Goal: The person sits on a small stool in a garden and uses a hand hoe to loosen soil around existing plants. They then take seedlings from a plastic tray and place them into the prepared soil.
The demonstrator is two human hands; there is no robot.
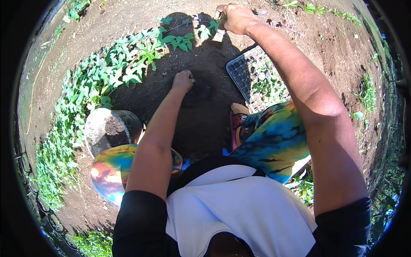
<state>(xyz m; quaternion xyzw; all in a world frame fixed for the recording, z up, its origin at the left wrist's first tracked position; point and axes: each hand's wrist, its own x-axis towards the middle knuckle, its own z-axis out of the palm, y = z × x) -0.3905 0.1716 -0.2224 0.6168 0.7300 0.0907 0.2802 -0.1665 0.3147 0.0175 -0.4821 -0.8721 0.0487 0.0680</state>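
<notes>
My right hand [236,19] is raised at the far side, its fingers wrapped round a short tool with a flat, pale blade [218,35]. The tool's exact kind does not show. It hangs over the bare soil beside the far end of the leafy vines [179,41]. Nearer to me, my left hand [184,80] is low over the dark, shaded soil [201,107], with its fingers closed together. Whatever it may be pinching is too small or hidden to make out. To the right of that hand lies a black cell tray [238,73] with small green seedlings [266,79] in part of it.
A worn whitish bucket [97,128] containing dark soil stands by my left knee. Dense green vines [81,98] curve along the left side. My sandalled right foot [238,124] is close to the tray's near corner. Weeds [369,92] grow along the right edge.
</notes>
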